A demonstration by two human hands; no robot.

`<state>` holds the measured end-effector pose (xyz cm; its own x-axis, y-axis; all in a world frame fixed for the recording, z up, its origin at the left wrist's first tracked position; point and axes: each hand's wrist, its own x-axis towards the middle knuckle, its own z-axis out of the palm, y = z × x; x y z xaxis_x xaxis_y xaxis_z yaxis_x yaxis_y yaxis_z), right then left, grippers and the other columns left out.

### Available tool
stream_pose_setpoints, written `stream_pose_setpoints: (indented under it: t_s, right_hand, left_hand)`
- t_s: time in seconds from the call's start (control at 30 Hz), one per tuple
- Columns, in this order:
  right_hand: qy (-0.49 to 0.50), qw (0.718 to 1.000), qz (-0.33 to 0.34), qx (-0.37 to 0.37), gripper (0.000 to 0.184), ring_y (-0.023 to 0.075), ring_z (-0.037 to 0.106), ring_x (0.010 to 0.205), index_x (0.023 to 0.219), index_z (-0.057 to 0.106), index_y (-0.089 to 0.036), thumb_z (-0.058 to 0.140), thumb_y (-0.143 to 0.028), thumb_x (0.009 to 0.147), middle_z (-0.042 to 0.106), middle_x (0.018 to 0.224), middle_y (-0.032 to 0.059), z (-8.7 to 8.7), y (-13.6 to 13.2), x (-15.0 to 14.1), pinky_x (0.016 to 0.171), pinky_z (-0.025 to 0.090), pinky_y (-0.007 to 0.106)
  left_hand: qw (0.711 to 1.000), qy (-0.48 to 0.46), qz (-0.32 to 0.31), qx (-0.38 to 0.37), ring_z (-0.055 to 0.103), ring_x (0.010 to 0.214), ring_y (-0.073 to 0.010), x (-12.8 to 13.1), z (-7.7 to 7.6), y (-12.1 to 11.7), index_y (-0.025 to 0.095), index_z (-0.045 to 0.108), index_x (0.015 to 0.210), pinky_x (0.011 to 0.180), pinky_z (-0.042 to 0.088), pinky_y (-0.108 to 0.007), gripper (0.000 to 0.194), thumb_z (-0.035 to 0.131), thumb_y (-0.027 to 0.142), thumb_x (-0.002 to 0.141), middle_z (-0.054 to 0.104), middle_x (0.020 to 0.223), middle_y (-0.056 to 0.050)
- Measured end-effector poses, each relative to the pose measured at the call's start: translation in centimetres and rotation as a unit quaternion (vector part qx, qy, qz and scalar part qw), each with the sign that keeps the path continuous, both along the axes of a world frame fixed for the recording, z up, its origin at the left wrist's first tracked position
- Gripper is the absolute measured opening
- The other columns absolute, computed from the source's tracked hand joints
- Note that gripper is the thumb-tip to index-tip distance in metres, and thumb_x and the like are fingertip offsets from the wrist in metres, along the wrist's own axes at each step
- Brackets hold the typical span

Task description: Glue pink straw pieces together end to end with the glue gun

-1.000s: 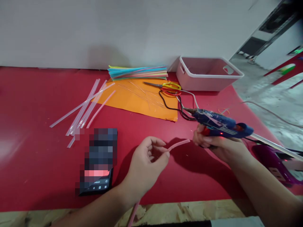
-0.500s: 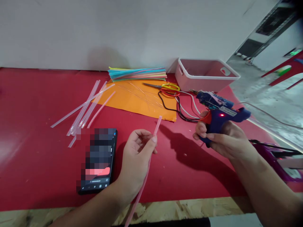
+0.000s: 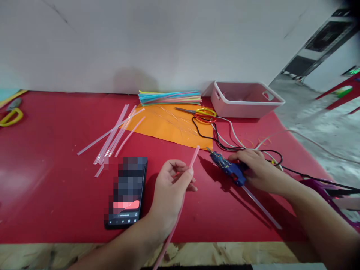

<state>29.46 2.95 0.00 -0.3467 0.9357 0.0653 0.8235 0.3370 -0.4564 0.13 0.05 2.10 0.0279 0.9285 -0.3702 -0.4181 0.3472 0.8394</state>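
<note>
My left hand (image 3: 174, 195) pinches a long pink pipe cleaner (image 3: 168, 240) between thumb and forefinger. Its short upper end stands above the thumb, and the rest hangs past the table's front edge. My right hand (image 3: 255, 168) grips a blue hot glue gun (image 3: 229, 168) by the handle, which the fingers mostly hide. The gun is low over the table, nozzle pointing back and left towards the pipe cleaner's tip but apart from it. A clear glue stick (image 3: 263, 208) sticks out of its rear end. Whether the gun rests on the table I cannot tell.
Clear glue sticks (image 3: 111, 140) lie left of an orange sheet (image 3: 165, 125). Behind are a bundle of coloured pipe cleaners (image 3: 170, 97), scissors (image 3: 205, 112) and a pink basket (image 3: 247, 108). A phone (image 3: 128, 193) lies by my left arm. Cables (image 3: 222, 140) run along the right.
My right hand has lowered the glue gun towards the table and turned it, so its glue stick now shows. The left hand keeps its pinch. The view has shifted somewhat to the left.
</note>
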Motion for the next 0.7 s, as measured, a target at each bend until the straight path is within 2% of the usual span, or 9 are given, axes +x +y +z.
stream_pose_setpoints:
  t_s: [0.13, 0.17, 0.23, 0.3, 0.37, 0.43, 0.5, 0.7]
  right_hand:
    - [-0.025, 0.998, 0.053, -0.013, 0.061, 0.0328, 0.065, 0.115, 0.122, 0.068, -0.029, 0.06, -0.009, 0.065, 0.074, 0.116, 0.0094, 1.6, -0.6, -0.1, 0.101, 0.048, 0.055]
    - [-0.029, 0.998, 0.051, -0.002, 0.061, 0.0343, 0.064, 0.118, 0.123, 0.068, -0.03, 0.061, -0.01, 0.065, 0.074, 0.119, 0.0092, 2.2, -0.9, -0.5, 0.101, 0.048, 0.056]
    - [0.014, 0.998, 0.018, 0.066, 0.039, 0.0326, 0.068, 0.109, 0.109, 0.073, -0.029, 0.063, -0.016, 0.073, 0.076, 0.111, 0.0086, 3.6, -1.4, -2.0, 0.097, 0.051, 0.054]
    - [0.105, 0.988, -0.038, 0.108, 0.017, 0.0239, 0.071, 0.088, 0.099, 0.072, -0.026, 0.062, -0.022, 0.086, 0.077, 0.096, 0.0074, 4.7, -2.0, -4.3, 0.083, 0.056, 0.042]
    - [0.203, 0.977, -0.015, 0.064, 0.011, 0.0172, 0.069, 0.073, 0.093, 0.072, -0.024, 0.063, -0.029, 0.092, 0.075, 0.085, 0.0049, 5.3, -2.5, -7.0, 0.068, 0.055, 0.032]
    - [0.259, 0.966, 0.01, -0.018, 0.015, 0.0164, 0.07, 0.074, 0.097, 0.074, -0.022, 0.069, -0.035, 0.09, 0.077, 0.089, 0.0063, 5.5, -2.7, -9.5, 0.068, 0.056, 0.03]
    - [0.299, 0.953, 0.012, -0.051, 0.019, 0.0166, 0.07, 0.076, 0.093, 0.075, -0.022, 0.074, -0.04, 0.087, 0.076, 0.085, 0.0056, 5.3, -2.7, -11.4, 0.068, 0.056, 0.03]
    - [0.335, 0.936, -0.023, -0.099, 0.017, 0.0143, 0.064, 0.068, 0.081, 0.074, -0.02, 0.071, -0.036, 0.086, 0.074, 0.076, 0.0043, 4.8, -2.2, -12.7, 0.062, 0.051, 0.029]
  left_hand:
    - [1.0, -0.008, -0.01, 0.013, 0.062, 0.059, -0.0087, -0.1, 0.9, 0.0, 0.018, 0.053, 0.084, 0.056, 0.056, -0.023, 0.027, 0.079, 0.02, 0.076, 0.059, 0.074, 0.005]
    - [1.0, -0.003, -0.011, 0.02, 0.062, 0.06, -0.0087, -0.1, 1.0, -0.1, 0.018, 0.053, 0.083, 0.057, 0.056, -0.023, 0.027, 0.079, 0.02, 0.075, 0.059, 0.074, 0.005]
    - [0.999, 0.019, -0.012, 0.037, 0.061, 0.063, -0.0091, -0.2, 1.2, -0.2, 0.018, 0.054, 0.081, 0.058, 0.056, -0.023, 0.026, 0.079, 0.018, 0.075, 0.06, 0.074, 0.004]
    - [0.997, 0.05, -0.014, 0.062, 0.062, 0.066, -0.0095, -0.1, 1.4, -0.4, 0.018, 0.055, 0.079, 0.06, 0.055, -0.022, 0.025, 0.079, 0.017, 0.075, 0.062, 0.075, 0.003]
    - [0.993, 0.078, -0.015, 0.088, 0.063, 0.069, -0.01, -0.1, 1.6, -0.7, 0.019, 0.055, 0.077, 0.063, 0.054, -0.021, 0.024, 0.078, 0.015, 0.075, 0.064, 0.075, 0.002]
    - [0.99, 0.094, -0.014, 0.107, 0.065, 0.071, -0.0109, 0.0, 1.9, -1.0, 0.019, 0.055, 0.075, 0.065, 0.054, -0.021, 0.024, 0.078, 0.014, 0.075, 0.065, 0.074, 0.002]
    - [0.988, 0.102, -0.011, 0.118, 0.067, 0.072, -0.0118, 0.0, 2.0, -1.3, 0.019, 0.055, 0.075, 0.066, 0.055, -0.022, 0.024, 0.078, 0.013, 0.074, 0.066, 0.074, 0.001]
    - [0.986, 0.121, -0.018, 0.115, 0.062, 0.062, -0.0094, -0.2, 1.6, -1.7, 0.02, 0.056, 0.078, 0.06, 0.051, -0.021, 0.021, 0.076, 0.015, 0.077, 0.063, 0.074, 0.003]
